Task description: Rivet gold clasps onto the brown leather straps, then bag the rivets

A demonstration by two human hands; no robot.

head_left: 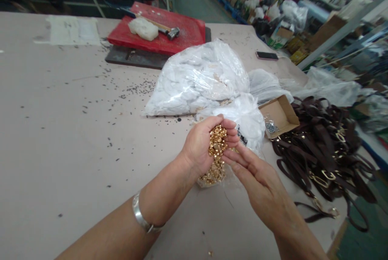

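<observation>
Cupped palm up, my left hand (201, 143) holds a heap of small gold metal pieces (217, 141). The fingertips of my right hand (253, 171) touch the heap's right edge, beside the fingers of my left hand; its fingers are stretched out. Directly below the hands, more gold pieces (212, 175) lie in a clear plastic bag on the table. Behind my hands sits a smaller white plastic bag (250, 120), its contents partly hidden. A large clear bag of white pieces (201, 78) rests just beyond it.
A red board (184, 30) at the back carries a hammer (172, 33) and a whitish block (143, 28). To the right are an open cardboard box (283, 116), a pile of dark brown straps (321, 143) with gold buckles, and a phone (266, 55). Black bits dot the table (75, 163).
</observation>
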